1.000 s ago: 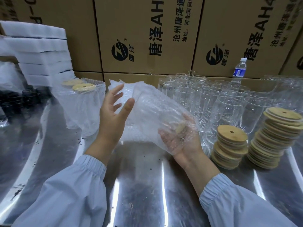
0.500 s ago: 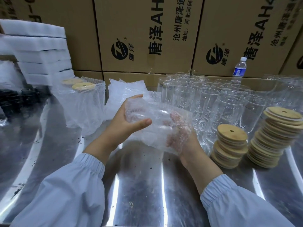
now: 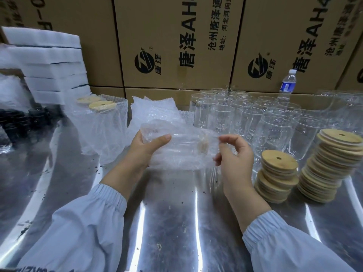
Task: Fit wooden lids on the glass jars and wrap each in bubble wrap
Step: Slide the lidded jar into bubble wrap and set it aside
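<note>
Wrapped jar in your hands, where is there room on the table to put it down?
Best spot: the bare metal table just below the wrapped jar, between the two sleeves and left of the lid stacks. Another bare strip lies in front of the finished wrapped jars at left. Behind is crowded: empty glasses, loose bubble wrap.

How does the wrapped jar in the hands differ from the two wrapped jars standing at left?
The held jar lies on its side, gripped by the left hand and pinched at its wrap by the right hand; the two standing jars are upright on the table. Its lid shows dimly through the wrap; theirs show bare on top. All have wooden lids and bubble wrap.
</note>
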